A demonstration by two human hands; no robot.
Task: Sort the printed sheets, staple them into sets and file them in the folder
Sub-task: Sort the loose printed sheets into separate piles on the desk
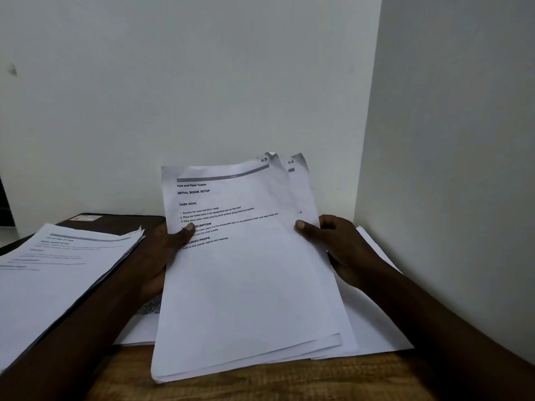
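White sheets [246, 270] gripped btwn left hand [162, 250] & right hand [338, 250].

Both hands hold sheets [246, 270] upright over counter [260, 380]: left hand [162, 256] and right hand [335, 244] pinch the side edges. Second stack [58, 273] on dark folder [121, 221], left.

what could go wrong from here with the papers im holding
1. The fanned stack of white printed sheets, pinched between left hand and right hand, has uneven edges; pages may slip onto the loose white sheets beneath and mix.
2. The second printed stack lies loose on the dark folder and could slide off.
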